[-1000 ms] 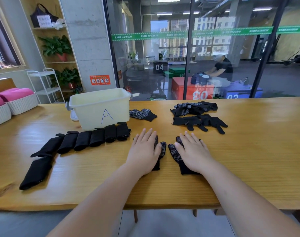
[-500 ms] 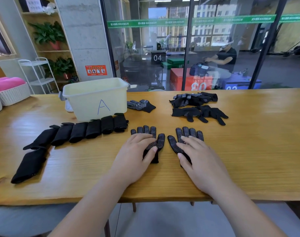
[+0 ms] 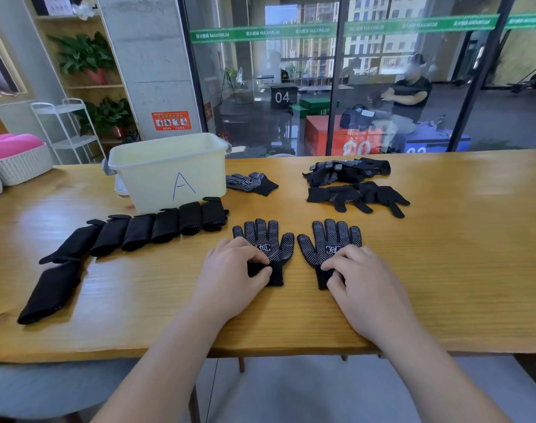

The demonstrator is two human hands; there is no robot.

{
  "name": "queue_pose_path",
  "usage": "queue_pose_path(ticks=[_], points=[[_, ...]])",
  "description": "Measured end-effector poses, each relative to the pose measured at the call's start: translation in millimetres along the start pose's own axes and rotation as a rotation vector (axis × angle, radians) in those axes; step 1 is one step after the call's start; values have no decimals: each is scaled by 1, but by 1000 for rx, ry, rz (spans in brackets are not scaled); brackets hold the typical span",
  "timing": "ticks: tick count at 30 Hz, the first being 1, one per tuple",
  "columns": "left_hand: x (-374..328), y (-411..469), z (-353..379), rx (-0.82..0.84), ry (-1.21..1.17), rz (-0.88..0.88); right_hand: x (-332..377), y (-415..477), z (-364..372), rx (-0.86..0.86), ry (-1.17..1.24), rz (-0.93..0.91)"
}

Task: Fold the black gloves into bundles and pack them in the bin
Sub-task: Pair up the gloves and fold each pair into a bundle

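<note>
Two black dotted gloves lie flat, palm up, side by side on the wooden table (image 3: 443, 270). My left hand (image 3: 233, 279) pinches the cuff of the left glove (image 3: 269, 242). My right hand (image 3: 364, 285) pinches the cuff of the right glove (image 3: 327, 242). A row of several folded black bundles (image 3: 156, 227) runs left from the gloves, with one more bundle (image 3: 50, 294) nearer the front edge. The cream bin marked "A" (image 3: 169, 172) stands behind the row.
One loose glove (image 3: 251, 183) lies right of the bin. A pile of loose gloves (image 3: 352, 184) sits at the back middle. White baskets with pink cloth (image 3: 19, 160) stand at the far left. A glass wall runs behind the table.
Both hands slid back from lying flat on the gloves toward me. They now pinch the cuffs, and the gloves' fingers and palms are uncovered.
</note>
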State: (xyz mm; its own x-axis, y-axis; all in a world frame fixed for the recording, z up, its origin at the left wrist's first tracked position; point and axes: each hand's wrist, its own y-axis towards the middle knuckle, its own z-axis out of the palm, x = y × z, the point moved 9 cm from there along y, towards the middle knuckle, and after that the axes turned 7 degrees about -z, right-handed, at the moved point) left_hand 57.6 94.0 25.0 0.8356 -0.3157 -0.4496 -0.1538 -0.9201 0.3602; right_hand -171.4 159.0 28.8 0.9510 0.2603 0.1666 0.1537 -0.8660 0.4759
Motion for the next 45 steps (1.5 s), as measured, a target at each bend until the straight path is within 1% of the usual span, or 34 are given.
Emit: queue_pose_path(ticks=[4,8,10,12,16,19,22,25,27,29,30,32,34,36,41,45], points=[[-1,0,-3,-27,-20,-19,3,1,2,44,-8,-25],[-2,1,-6,-40,-30,-26,1,2,0,17,15,-15],[-3,1,-10,-52,-82,-32,-1,2,-1,3,50,-10],[-4,1,-17,-60,-187,-55,-3,5,-2,-4,113,-4],[-19,-1,-30,-52,-450,-99,-12,5,-1,32,373,35],[-43,1,-20,-18,-607,-111,-13,4,-5,41,567,53],[-72,1,2,51,-623,-94,-14,3,-8,34,701,98],[-88,2,24,98,-643,-108,-25,-1,-12,-54,919,196],[-89,5,27,52,-593,-96,-39,-6,-15,-163,1071,339],[-90,13,27,6,-394,-27,-55,-13,-16,-301,1166,490],[-90,16,32,41,-289,11,-63,-16,-15,-374,1207,560],[-88,22,48,210,-138,52,-77,-22,-12,-510,1286,680],[-85,22,64,356,5,110,-87,-27,-8,-600,1332,769],[-81,20,70,385,122,173,-93,-31,-6,-675,1356,820],[-69,17,66,381,133,197,-102,-40,-7,-796,1319,901],[-58,16,63,388,134,191,-104,-46,-11,-876,1309,916]])
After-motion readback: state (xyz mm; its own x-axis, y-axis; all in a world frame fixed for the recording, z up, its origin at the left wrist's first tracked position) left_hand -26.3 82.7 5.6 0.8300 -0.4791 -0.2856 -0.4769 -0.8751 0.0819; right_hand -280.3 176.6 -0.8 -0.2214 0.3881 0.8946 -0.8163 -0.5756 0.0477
